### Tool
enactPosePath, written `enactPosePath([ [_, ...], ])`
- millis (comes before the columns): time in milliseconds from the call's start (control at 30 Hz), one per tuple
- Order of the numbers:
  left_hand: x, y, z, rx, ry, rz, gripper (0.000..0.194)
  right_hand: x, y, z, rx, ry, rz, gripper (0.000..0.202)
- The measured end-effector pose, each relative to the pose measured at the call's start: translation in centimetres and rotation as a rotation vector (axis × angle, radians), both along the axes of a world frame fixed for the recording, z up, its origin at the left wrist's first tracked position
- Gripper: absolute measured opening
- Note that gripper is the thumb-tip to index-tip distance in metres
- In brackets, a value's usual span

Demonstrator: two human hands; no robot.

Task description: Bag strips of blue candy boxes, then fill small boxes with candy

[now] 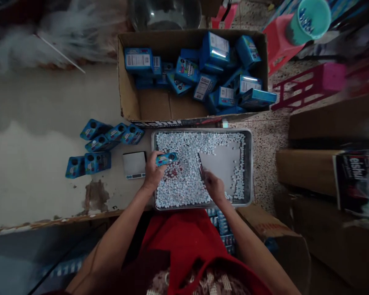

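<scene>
A metal tray holds a layer of small whitish-blue candies, with a bare patch at its right side. Over the tray's left part, my left hand grips a small blue packet, whose top end has a dark round spot. My right hand is closed around the handle of a dark, thin-edged scoop that touches the candies near the bare patch. Left of the tray lies a small scale. Several blue packets stand on the table farther left.
Behind the tray is a cardboard box with several blue boxes. A metal bowl sits beyond it. A green cup stands on a red stool at upper right. Cartons are at right.
</scene>
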State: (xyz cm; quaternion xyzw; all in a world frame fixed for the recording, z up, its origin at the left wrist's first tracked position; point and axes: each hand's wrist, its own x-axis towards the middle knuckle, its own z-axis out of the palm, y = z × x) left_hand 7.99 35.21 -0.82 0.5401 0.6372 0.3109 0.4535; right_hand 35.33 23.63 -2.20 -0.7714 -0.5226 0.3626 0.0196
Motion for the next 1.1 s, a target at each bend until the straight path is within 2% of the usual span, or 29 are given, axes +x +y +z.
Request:
enactPosePath([
  [67, 0.1, -0.2, 0.2, -0.014, -0.014, 0.04, 0.034, 0.7, -0.4, 1.1, 0.033, 0.154, -0.063, 0.045],
  [133, 0.6, -0.2, 0.2, -0.018, -0.056, 0.008, 0.035, 1.5, -0.7, 2.8, 0.045, 0.299, -0.089, 0.046],
  [267, 1.9, 0.0, 0.1, 0.046, -0.109, -0.04, 0.038, 1.8, 0.6, 7.4, 0.0, 0.456, -0.019, 0.044],
  [533, 1.8, 0.5, 0.5, 0.282, 0.067, -0.219, 0.048, -1.7, 8.5, 14.9, -0.193, 0.37, 0.26, 0.042],
  [600, 1.7, 0.0, 0.4, 0.284, 0.057, -0.198, 0.047, -2.7, 9.9, 16.7, -0.247, 0.341, 0.31, 0.037],
  [700, 1.1, -1.1, 0.5, 0.212, -0.058, -0.053, 0.046, -2.6, 9.8, 18.6, -0.252, 0.302, 0.333, 0.037],
  [767, 0.0, -2.0, 0.8, 0.139, -0.149, 0.088, 0.043, -1.2, 8.6, 18.3, -0.241, 0.303, 0.315, 0.043],
  [800, -0.8, -2.4, 1.0, 0.111, -0.18, 0.158, 0.04, -0.1, 7.8, 17.6, -0.239, 0.317, 0.293, 0.045],
  [900, -4.2, -4.0, 1.7, 0.076, -0.182, 0.349, 0.033, 3.3, 4.9, 13.4, -0.28, 0.295, 0.22, 0.049],
  [967, -7.0, -5.3, 1.8, 0.093, -0.083, 0.514, 0.03, 5.2, 3.1, 10.0, -0.327, 0.246, 0.161, 0.05],
  [1033, -9.8, -6.5, 1.6, 0.136, 0.045, 0.697, 0.031, 6.4, 1.5, 7.2, -0.324, 0.2, 0.065, 0.053],
  [1100, -12.4, -7.3, 0.9, 0.182, 0.127, 0.851, 0.035, 6.6, 0.3, 5.4, -0.279, 0.186, -0.029, 0.055],
])
